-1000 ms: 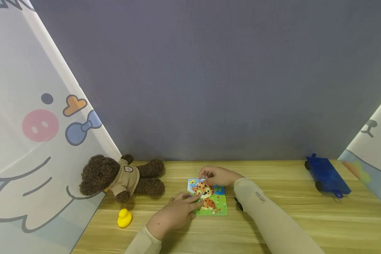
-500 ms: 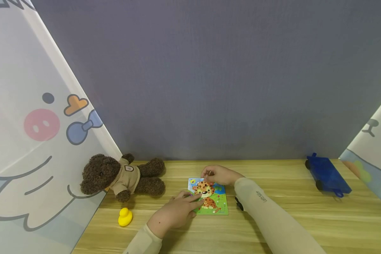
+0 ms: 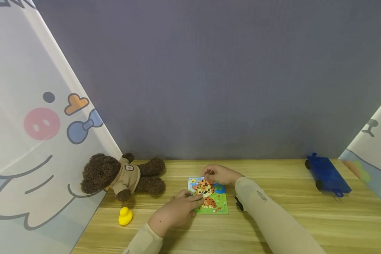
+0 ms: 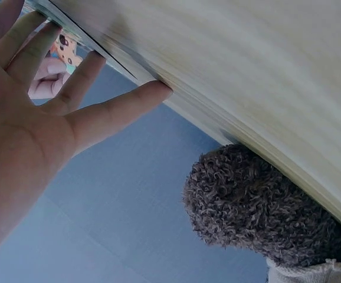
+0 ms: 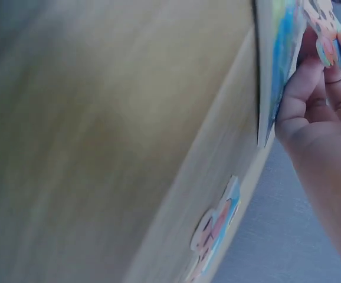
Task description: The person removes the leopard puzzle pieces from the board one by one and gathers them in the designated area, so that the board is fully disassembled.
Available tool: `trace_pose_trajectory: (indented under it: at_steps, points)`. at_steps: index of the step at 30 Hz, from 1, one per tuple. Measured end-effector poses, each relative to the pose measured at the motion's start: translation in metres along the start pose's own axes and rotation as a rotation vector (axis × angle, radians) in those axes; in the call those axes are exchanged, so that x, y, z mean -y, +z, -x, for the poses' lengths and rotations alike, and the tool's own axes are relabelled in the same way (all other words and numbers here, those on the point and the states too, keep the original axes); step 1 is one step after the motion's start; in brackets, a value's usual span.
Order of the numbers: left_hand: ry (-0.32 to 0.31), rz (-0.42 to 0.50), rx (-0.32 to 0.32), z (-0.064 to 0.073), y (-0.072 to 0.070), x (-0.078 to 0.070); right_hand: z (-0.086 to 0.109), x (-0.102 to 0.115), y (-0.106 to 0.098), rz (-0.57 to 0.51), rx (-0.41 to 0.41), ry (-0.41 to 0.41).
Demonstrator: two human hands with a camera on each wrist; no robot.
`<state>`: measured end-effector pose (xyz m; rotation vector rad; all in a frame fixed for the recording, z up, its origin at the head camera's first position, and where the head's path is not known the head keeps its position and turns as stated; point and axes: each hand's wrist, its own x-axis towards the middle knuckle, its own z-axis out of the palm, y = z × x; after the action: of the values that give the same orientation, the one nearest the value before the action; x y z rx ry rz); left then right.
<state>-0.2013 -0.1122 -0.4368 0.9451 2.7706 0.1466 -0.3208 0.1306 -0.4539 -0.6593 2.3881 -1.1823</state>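
Observation:
A square jigsaw puzzle (image 3: 221, 204) with a cartoon leopard on green grass and blue sky lies flat on the table. My left hand (image 3: 177, 211) rests on its left side, fingers spread and fairly straight. At the top edge my right hand (image 3: 221, 175) pinches a spotted puzzle piece (image 5: 325, 26) between thumb and fingers. In the left wrist view that puzzle piece (image 4: 67, 50) stands tilted up at the board, beside the right hand's fingertips (image 4: 48, 87). Part of the picture is hidden under the left fingers.
Another puzzle piece (image 5: 215, 230) lies on the wooden table (image 3: 292, 211). A brown teddy bear (image 3: 124, 180) and a yellow rubber duck (image 3: 125, 216) are on the left. A blue toy cart (image 3: 327, 175) stands far right. A grey wall (image 3: 216, 88) closes the back.
My right hand has shifted slightly right along the puzzle's top edge, and the spotted piece now looks raised out of line with the leopard's face. The left hand stays nearly in place.

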Motion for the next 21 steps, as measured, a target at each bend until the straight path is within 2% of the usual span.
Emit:
trace_pose_trajectory:
  at_steps: [10,18,21]
  points:
    - [0.002,-0.012,-0.002,0.000,0.003,0.000,0.007,-0.007,-0.007,-0.183,-0.067,0.045]
    - [0.000,-0.007,0.000,0.000,0.001,0.000,0.024,-0.012,-0.037,-0.255,-0.087,0.045]
    - [0.001,-0.012,-0.005,0.000,0.001,0.001,0.035,-0.017,-0.052,-0.243,-0.104,0.044]
